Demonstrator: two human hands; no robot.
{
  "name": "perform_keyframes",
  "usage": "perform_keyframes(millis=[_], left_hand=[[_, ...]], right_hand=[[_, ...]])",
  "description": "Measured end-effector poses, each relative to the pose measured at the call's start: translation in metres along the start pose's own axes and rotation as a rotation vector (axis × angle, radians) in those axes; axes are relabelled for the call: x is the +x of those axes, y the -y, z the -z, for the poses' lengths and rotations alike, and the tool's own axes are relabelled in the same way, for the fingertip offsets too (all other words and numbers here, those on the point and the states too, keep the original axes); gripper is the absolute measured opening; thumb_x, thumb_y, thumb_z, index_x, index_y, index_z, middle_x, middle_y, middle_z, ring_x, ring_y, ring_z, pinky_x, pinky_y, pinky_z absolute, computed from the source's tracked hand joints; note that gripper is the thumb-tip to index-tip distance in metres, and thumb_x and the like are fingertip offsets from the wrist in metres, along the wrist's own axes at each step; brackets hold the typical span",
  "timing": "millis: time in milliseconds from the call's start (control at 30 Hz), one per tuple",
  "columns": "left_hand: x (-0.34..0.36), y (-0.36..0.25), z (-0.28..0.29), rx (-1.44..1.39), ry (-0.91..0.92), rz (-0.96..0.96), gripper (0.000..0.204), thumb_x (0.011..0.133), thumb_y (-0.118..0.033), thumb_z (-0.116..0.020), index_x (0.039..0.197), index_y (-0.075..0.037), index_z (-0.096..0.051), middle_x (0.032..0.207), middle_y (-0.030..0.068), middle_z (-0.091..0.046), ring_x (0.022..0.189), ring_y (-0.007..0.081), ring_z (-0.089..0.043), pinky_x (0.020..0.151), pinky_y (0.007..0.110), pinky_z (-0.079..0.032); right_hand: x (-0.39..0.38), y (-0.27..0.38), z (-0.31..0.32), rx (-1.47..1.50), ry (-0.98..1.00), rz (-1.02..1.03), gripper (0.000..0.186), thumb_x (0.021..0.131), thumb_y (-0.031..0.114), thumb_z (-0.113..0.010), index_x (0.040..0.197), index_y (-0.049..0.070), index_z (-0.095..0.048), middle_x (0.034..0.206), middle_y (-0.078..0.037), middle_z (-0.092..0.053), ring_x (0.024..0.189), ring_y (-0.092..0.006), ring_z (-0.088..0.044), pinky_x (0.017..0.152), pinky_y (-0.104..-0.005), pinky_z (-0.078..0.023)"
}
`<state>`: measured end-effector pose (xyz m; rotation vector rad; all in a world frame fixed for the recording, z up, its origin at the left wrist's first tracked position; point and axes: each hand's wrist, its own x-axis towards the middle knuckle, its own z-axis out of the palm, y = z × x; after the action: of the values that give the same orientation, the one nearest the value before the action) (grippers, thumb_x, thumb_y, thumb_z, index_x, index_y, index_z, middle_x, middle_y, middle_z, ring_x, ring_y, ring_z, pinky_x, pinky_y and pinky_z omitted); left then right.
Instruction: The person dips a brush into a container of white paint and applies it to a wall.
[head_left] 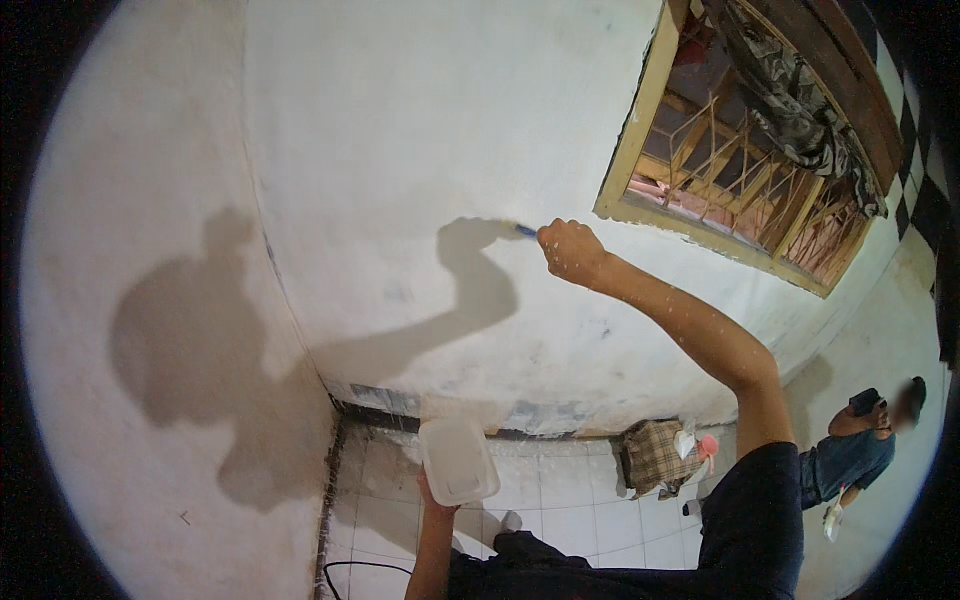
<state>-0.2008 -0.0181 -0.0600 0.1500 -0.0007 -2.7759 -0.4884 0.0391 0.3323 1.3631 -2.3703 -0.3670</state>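
My right hand (570, 250) grips a paintbrush (523, 230) with a blue handle, its tip at or very near the white wall (380, 130), just left of and below the window's lower corner. Small white flecks dot the hand and forearm. Low in the view, my left hand (437, 492) holds a pale plastic container (458, 460) with whitish contents. My shadow falls across both walls.
A yellow-framed window (625, 207) with bars and bunched cloth is upper right. A plaid-covered bundle (650, 452) with a pink item (708, 450) sits on the tiled floor (570, 530). Another person (840, 465) at right holds a dark device. A black cable (365, 564) lies lower left.
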Motion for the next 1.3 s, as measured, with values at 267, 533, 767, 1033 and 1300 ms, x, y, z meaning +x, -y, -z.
perform_keyframes(millis=[267,533,767,1033,1300], left_hand=[[-0.001,0.001,0.003,0.072,-0.027,-0.127,0.047,0.091,-0.036,-0.038,0.128,-0.007,-0.049,0.117,0.0126,-0.059,0.101,0.0300,-0.061,0.082,0.048,-0.054],[0.000,-0.002,0.016,0.594,-0.043,-0.363,0.048,0.093,-0.039,-0.038,0.126,-0.007,-0.050,0.116,0.0115,-0.059,0.100,0.0286,-0.061,0.082,0.046,-0.054],[0.005,-0.004,0.001,0.321,-0.069,-0.245,0.048,0.093,-0.038,-0.038,0.127,-0.006,-0.049,0.116,0.0111,-0.059,0.099,0.0284,-0.062,0.080,0.043,-0.055],[-0.002,-0.008,0.015,0.225,-0.044,-0.207,0.051,0.091,-0.041,-0.039,0.128,-0.006,-0.048,0.118,0.0110,-0.059,0.100,0.0281,-0.062,0.082,0.043,-0.054],[0.002,-0.006,0.021,0.115,-0.026,-0.157,0.055,0.089,-0.047,-0.042,0.129,-0.011,-0.048,0.121,0.0095,-0.057,0.105,0.0291,-0.059,0.085,0.048,-0.052]], right_hand=[[0.065,-0.105,0.151,-0.169,-0.483,-0.151,0.018,0.078,0.010,-0.054,0.094,0.002,-0.060,0.090,-0.022,-0.063,0.081,-0.0376,-0.065,0.070,-0.0468,-0.054],[0.071,-0.066,0.078,-0.415,-0.758,0.007,0.011,0.082,0.009,-0.051,0.083,0.010,-0.062,0.073,-0.008,-0.060,0.071,-0.0246,-0.064,0.056,-0.0390,-0.054],[0.024,0.014,0.019,0.003,-0.093,0.108,0.019,0.070,0.006,-0.058,0.087,0.000,-0.060,0.081,-0.022,-0.060,0.076,-0.0369,-0.063,0.066,-0.0461,-0.052],[0.070,-0.085,0.187,-0.322,-0.672,-0.091,0.017,0.078,0.010,-0.056,0.091,0.001,-0.060,0.087,-0.019,-0.063,0.079,-0.0367,-0.066,0.068,-0.0445,-0.055],[0.094,-0.051,0.087,-0.549,-0.614,-0.022,0.013,0.079,0.010,-0.054,0.088,0.003,-0.060,0.074,-0.008,-0.060,0.066,-0.0202,-0.062,0.047,-0.0336,-0.048]])
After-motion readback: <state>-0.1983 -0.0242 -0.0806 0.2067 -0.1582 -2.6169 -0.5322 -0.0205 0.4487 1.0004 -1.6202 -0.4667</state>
